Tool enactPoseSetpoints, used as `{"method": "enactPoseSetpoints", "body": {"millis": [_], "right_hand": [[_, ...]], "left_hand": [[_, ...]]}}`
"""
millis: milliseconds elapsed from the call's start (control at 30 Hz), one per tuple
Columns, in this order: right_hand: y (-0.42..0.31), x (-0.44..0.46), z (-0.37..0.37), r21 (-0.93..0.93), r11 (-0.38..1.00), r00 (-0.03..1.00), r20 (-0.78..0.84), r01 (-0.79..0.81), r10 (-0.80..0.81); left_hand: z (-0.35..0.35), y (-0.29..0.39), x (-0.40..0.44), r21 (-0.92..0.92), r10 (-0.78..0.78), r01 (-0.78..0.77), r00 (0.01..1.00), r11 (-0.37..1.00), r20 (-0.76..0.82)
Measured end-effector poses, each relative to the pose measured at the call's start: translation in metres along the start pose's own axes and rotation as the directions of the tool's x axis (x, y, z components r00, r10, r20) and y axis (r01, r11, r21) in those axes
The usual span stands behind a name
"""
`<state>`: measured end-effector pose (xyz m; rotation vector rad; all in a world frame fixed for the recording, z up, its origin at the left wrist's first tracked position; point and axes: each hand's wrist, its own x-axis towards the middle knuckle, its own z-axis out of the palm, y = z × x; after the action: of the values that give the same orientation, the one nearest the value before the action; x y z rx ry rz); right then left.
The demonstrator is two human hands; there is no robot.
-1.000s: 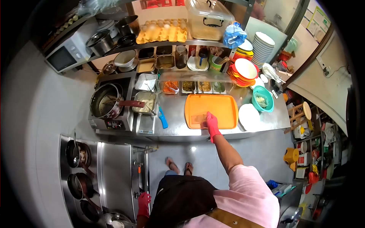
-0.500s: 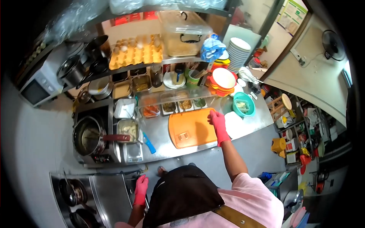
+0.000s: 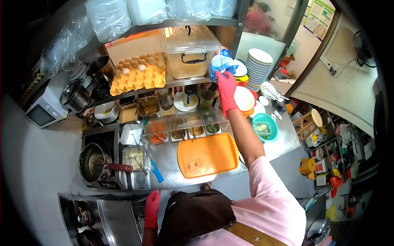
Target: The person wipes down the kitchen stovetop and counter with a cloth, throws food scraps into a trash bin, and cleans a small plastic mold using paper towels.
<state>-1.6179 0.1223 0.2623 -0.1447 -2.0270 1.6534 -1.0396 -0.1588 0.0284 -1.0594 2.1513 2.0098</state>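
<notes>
Both my hands wear pink rubber gloves. My right hand (image 3: 227, 90) is raised to the shelf, its fingers closed on the lower edge of a crumpled blue plastic bag (image 3: 223, 65). The bag lies between a clear lidded storage box (image 3: 191, 53) and stacked white plates (image 3: 258, 67). Low at my side hangs my left hand (image 3: 152, 207), fingers loosely apart and holding nothing. On the steel counter in front of me lies an orange tray (image 3: 213, 156) with a small clear piece (image 3: 193, 165) on it.
Left of the tray are a blue-handled tool (image 3: 156, 171) and a pot (image 3: 95, 162) on the stove. Behind it, a clear cover (image 3: 184, 125) spans several food containers. A teal bowl (image 3: 271, 133) stands right; an egg carton (image 3: 139, 78) sits on the shelf.
My right hand has moved from the orange tray's right edge up to the blue bag on the shelf. My left hand stays low. The view has tilted upward.
</notes>
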Motion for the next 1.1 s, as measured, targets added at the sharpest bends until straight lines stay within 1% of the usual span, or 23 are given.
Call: {"method": "enactPoseSetpoints", "body": {"millis": [67,133,167,200,267,333,367,400,467,500,567,600,667,700,767,800,867,900,933,967,1033,1067,1100], "right_hand": [[0.0,0.005,-0.002,-0.001,1.0,0.999,0.027,0.03,-0.03],[-0.005,0.002,-0.018,-0.016,0.999,0.997,0.07,0.045,-0.044],[-0.006,-0.011,-0.029,0.08,0.997,0.997,0.078,-0.021,0.014],[-0.034,-0.04,-0.052,0.236,0.967,0.989,0.132,-0.101,0.071],[-0.051,-0.081,-0.086,0.302,0.915,0.95,0.238,-0.269,0.201],[-0.055,-0.116,-0.113,0.251,0.933,0.949,0.245,-0.259,0.197],[-0.051,-0.131,-0.124,0.268,0.912,0.928,0.292,-0.311,0.231],[-0.048,-0.145,-0.134,0.284,0.888,0.904,0.337,-0.362,0.261],[-0.038,-0.173,-0.15,0.235,0.818,0.791,0.49,-0.525,0.366],[-0.037,-0.189,-0.154,0.212,0.751,0.705,0.566,-0.625,0.428],[-0.018,-0.225,-0.16,0.266,0.575,0.563,0.704,-0.774,0.433],[-0.009,-0.243,-0.162,0.231,0.518,0.498,0.733,-0.823,0.464],[-0.017,-0.267,-0.165,0.034,0.547,0.392,0.734,-0.836,0.554],[-0.015,-0.278,-0.168,-0.06,0.569,0.353,0.729,-0.82,0.586],[0.001,-0.3,-0.177,-0.149,0.61,0.324,0.737,-0.778,0.593],[0.001,-0.306,-0.18,-0.193,0.629,0.309,0.74,-0.753,0.597],[-0.003,-0.313,-0.185,-0.277,0.603,0.249,0.725,-0.748,0.642],[-0.006,-0.314,-0.186,-0.318,0.589,0.22,0.716,-0.743,0.663],[-0.004,-0.308,-0.19,-0.423,0.589,0.143,0.717,-0.689,0.682],[-0.004,-0.304,-0.189,-0.38,0.633,0.196,0.735,-0.675,0.65],[-0.005,-0.299,-0.186,-0.296,0.711,0.288,0.764,-0.638,0.577],[0.003,-0.296,-0.184,-0.264,0.776,0.368,0.763,-0.573,0.532],[0.0,-0.293,-0.178,-0.252,0.867,0.473,0.755,-0.43,0.454]], "left_hand": [[0.019,0.037,-0.004,0.035,0.064,-0.066,0.997,0.997,0.042],[0.034,0.051,0.001,-0.035,0.084,-0.082,0.993,0.996,0.078],[0.042,0.059,0.005,-0.072,0.097,-0.091,0.991,0.993,0.096],[0.05,0.071,0.009,-0.074,0.117,-0.107,0.984,0.991,0.135],[0.068,0.104,0.011,-0.083,0.15,-0.135,0.966,0.987,0.212],[0.086,0.151,0.007,-0.096,0.092,-0.065,0.947,0.993,0.308],[0.098,0.171,0.01,-0.1,0.069,-0.035,0.932,0.994,0.357],[0.111,0.182,0.018,-0.166,0.085,-0.01,0.889,0.986,0.45],[0.135,0.197,0.029,-0.286,0.133,0.063,0.777,0.956,0.616],[0.145,0.204,0.034,-0.341,0.155,0.133,0.701,0.931,0.696],[0.163,0.21,0.036,-0.421,0.22,0.288,0.535,0.86,0.815],[0.171,0.201,0.039,-0.474,0.236,0.31,0.573,0.825,0.785],[0.186,0.184,0.052,-0.572,0.262,0.336,0.642,0.748,0.72],[0.186,0.193,0.052,-0.705,0.292,0.549,0.655,0.449,0.696],[0.179,0.188,0.057,-0.762,0.275,0.293,0.809,0.577,0.519],[0.173,0.186,0.06,-0.769,0.229,0.274,0.85,0.577,0.475],[0.161,0.184,0.067,-0.781,0.142,0.231,0.916,0.58,0.376],[0.156,0.187,0.067,-0.761,0.158,0.16,0.932,0.629,0.327],[0.151,0.19,0.065,-0.735,0.177,0.088,0.945,0.673,0.276],[0.146,0.193,0.065,-0.703,0.199,0.015,0.954,0.711,0.222],[0.141,0.198,0.065,-0.734,0.156,0.016,0.974,0.679,0.165],[0.14,0.199,0.065,-0.737,0.153,0.003,0.978,0.676,0.143],[0.139,0.202,0.066,-0.742,0.148,-0.01,0.982,0.671,0.121]]}}
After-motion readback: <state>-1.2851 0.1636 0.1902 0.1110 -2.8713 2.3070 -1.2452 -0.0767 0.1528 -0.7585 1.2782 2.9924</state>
